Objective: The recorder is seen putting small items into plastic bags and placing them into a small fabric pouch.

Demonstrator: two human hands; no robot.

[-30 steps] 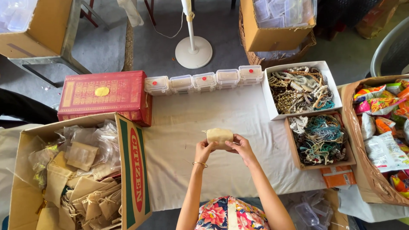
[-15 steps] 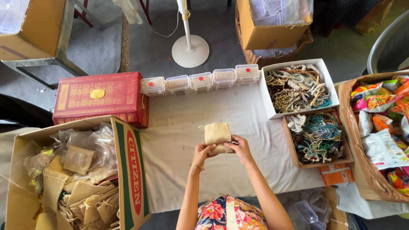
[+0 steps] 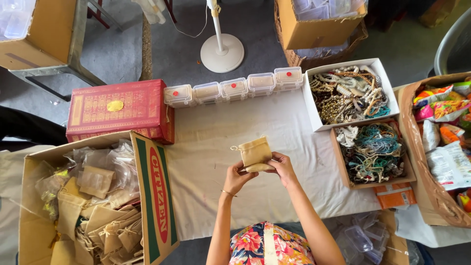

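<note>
A small beige drawstring cloth pouch (image 3: 255, 151) is held up over the cloth-covered table (image 3: 211, 147), its string end sticking out to the left. My left hand (image 3: 237, 176) grips its lower left edge. My right hand (image 3: 282, 167) pinches its lower right edge. Both hands sit close together just below the pouch. A thin bangle circles my left wrist.
A cardboard box (image 3: 98, 196) of similar pouches stands at the left, behind it a red box (image 3: 120, 109). Several small clear lidded containers (image 3: 234, 87) line the far edge. Two boxes of bead necklaces (image 3: 349, 93) (image 3: 375, 154) and a snack-filled box (image 3: 444, 142) are at the right.
The pouch has been turned from lying wide to standing taller and tilted, and it now shows more above my fingers. My hands stayed in about the same place.
</note>
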